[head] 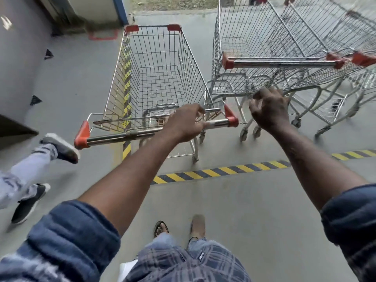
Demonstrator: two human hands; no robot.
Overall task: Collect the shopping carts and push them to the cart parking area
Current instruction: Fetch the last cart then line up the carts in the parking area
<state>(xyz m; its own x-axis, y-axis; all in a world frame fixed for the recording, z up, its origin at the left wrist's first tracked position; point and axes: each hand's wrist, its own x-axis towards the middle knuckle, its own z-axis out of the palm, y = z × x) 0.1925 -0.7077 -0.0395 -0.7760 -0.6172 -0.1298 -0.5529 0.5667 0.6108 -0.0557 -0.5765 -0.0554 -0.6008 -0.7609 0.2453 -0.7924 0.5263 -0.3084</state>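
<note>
L hand round cart handle; R hand loosely curled, empty, nr nested carts.

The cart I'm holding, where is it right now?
Centre-left in the head view: the cart stands beside the parked carts on its right, its handle gripped by the left hand.

shop's outdoor cart bay: nested shopping carts, hazard-striped concrete.

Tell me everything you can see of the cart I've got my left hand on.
The shopping cart is an empty silver wire basket on a metal frame with castors, orange corner caps and an orange-ended metal handle bar. It stands upright on the grey floor over a yellow-black stripe, left of the other carts. The left hand grips the handle bar.
</note>
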